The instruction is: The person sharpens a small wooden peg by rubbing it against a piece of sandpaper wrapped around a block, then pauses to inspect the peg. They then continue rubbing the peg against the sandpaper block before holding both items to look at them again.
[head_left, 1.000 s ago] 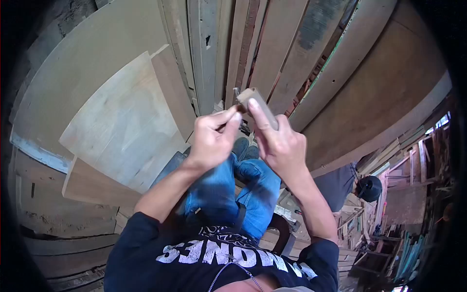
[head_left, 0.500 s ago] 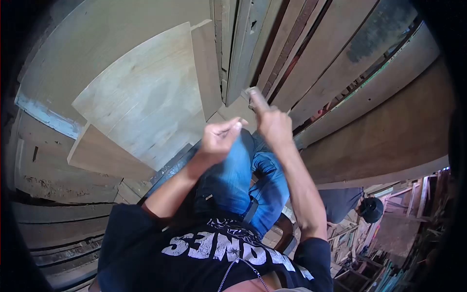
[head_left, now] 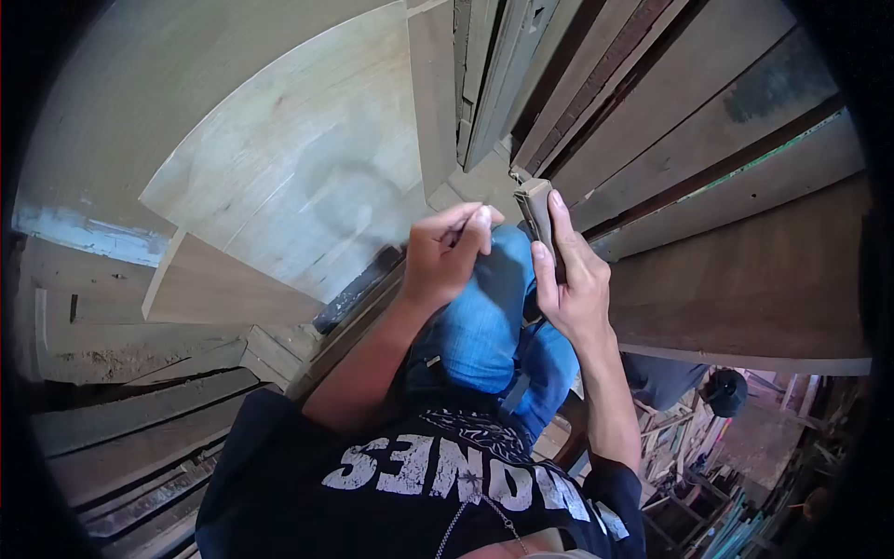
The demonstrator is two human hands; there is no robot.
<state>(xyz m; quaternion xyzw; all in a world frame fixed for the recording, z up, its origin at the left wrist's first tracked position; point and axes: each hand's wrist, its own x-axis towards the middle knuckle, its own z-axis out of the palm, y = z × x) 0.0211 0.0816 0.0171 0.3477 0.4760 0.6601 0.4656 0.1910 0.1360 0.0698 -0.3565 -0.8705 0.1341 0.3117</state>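
Observation:
My right hand (head_left: 579, 284) grips a narrow wooden block (head_left: 538, 207), with the thumb on one side and fingers along the other. The block points away from me, its squared end up and a darker strip along its left edge. To its left, my left hand (head_left: 447, 253) is closed in a pinch. Its fingertips face the block but stay apart from it; whatever they hold is too small to make out. Both hands are above my jeans-clad knee (head_left: 484, 326). Beyond my left hand lies a pale curved-edge wooden panel (head_left: 279, 158) with side boards.
Long planks (head_left: 652, 112) run along the right, beside a large brown curved panel (head_left: 745, 279). Stacked boards (head_left: 149, 419) lie at lower left. Another person in a dark cap (head_left: 724, 392) is at lower right, near wood scraps and frames (head_left: 726, 503).
The right hand has turned, so the block now stands more clearly in view between thumb and fingers. My left hand has moved slightly right and forward, still pinched. The view has shifted a little.

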